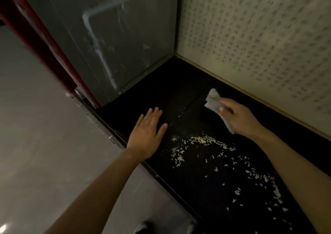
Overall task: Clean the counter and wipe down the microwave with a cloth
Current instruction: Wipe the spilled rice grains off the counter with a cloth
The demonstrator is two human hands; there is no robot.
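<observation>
At centre right of the frame, the soft, light cloth (213, 102), judged best bunched mid-fold, is gripped by the right hand (240, 117) on the counter (179, 90), while the left hand (146, 133) is pressed flat, fingers spread.

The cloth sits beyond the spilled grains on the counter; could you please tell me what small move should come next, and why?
Probably draw the cloth, gripped in the right hand, back across the black counter into the pale grains. It lies beyond the scatter, and the left hand is spread flat near the edge.
</observation>
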